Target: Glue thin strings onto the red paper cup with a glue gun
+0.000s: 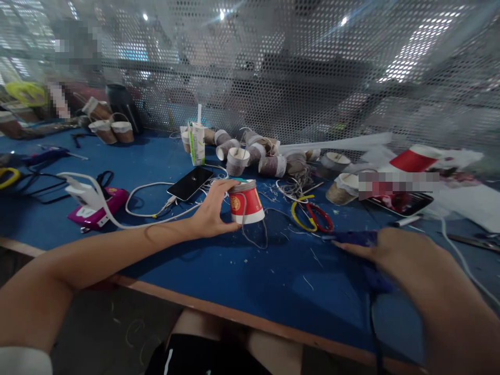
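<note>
My left hand [214, 212] grips a red and white paper cup [247, 205] from its left side, thumb low and fingers near the top. Grey twine is wound round the upper rim of the cup, and a loose tail of it [267, 237] trails down to the table. To the right, my right hand [406, 258] is closed round a blue glue gun [361, 238] with a black cord, slightly blurred. Its nozzle points left towards the cup, well apart from it. Between the two lie yellow and red scissors [312, 216].
Several twine-wrapped cups [238, 160] stand and lie at the back beside a drink carton [197, 143]. A phone [190, 183], white cable [136, 225] and purple power strip [97, 211] are on the left. A tablet [406, 200] is right. The table's front edge [219, 307] runs before me.
</note>
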The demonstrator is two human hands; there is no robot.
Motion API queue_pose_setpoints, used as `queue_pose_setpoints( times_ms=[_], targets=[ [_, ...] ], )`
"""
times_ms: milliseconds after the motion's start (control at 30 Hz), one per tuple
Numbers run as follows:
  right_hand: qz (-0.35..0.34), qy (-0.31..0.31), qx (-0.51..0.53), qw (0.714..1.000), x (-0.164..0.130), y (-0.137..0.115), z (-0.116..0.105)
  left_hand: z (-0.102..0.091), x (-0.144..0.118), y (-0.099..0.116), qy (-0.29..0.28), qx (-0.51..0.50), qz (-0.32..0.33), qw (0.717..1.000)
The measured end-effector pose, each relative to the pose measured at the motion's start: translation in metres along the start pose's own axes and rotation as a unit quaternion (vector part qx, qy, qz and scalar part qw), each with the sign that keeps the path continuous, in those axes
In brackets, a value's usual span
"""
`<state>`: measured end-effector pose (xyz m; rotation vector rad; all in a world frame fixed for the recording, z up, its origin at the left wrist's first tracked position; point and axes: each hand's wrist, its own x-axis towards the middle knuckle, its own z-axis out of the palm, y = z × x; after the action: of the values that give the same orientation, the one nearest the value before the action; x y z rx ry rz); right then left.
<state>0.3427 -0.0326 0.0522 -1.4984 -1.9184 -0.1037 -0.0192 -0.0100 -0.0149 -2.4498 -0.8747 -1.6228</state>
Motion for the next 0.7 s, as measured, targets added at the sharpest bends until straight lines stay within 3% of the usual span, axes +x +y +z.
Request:
queue_pose_setpoints(
  times_ms=[67,133,233,300,467,567,700],
  targets=[
    [0.015,0.024,-0.154,0.988,-0.004,-0.025,-0.002,0.0,-0.001,-0.001,-0.002,0.004,-0.006,1.0],
    [-0.013,0.017,-0.173,0.985,-0.006,-0.064,0.0,0.001,-0.001,-0.001,0.001,0.004,-0.014,1.0],
    [-0.118,-0.038,-0.012,0.992,-0.006,-0.116,0.017,0.0,-0.002,-0.002,0.01,0.01,-0.047,0.999],
    [-0.159,-0.103,0.066,0.98,-0.007,-0.133,0.036,0.0,-0.003,-0.002,0.009,0.017,-0.068,0.998],
    [-0.08,-0.231,0.165,0.956,-0.01,-0.132,0.075,0.0,-0.003,-0.002,0.017,0.024,-0.068,0.997],
    [-0.001,-0.298,0.336,0.893,-0.007,-0.13,0.076,0.001,-0.002,-0.001,0.02,0.023,-0.056,0.998],
    [0.104,-0.388,0.559,0.725,0.005,-0.128,0.059,0.002,-0.002,0.0,-0.001,0.024,-0.064,0.998]
  ],
)
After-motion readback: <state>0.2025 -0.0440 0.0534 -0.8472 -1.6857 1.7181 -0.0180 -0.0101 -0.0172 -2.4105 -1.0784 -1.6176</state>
